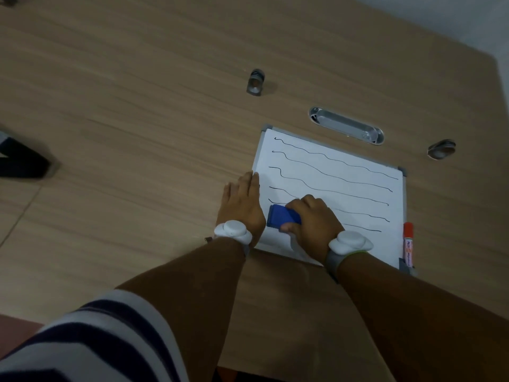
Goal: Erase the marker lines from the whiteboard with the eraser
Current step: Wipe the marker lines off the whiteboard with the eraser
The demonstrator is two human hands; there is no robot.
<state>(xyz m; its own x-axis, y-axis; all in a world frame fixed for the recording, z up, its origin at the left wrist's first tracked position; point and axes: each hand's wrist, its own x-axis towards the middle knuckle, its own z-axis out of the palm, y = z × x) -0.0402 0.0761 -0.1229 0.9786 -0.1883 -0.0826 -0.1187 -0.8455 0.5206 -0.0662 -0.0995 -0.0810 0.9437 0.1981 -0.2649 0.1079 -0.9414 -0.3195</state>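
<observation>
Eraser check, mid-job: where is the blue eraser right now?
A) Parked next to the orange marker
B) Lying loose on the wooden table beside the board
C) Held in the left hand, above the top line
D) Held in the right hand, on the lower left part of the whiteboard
D: the right hand grips the blue eraser on the lower left of the whiteboard, while the left hand lies flat at the board's left edge.

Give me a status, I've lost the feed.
Right hand gripping eraser on whiteboard. Left hand flat, steadying left edge. Marker lines mostly intact. Nothing obstructing.
</observation>
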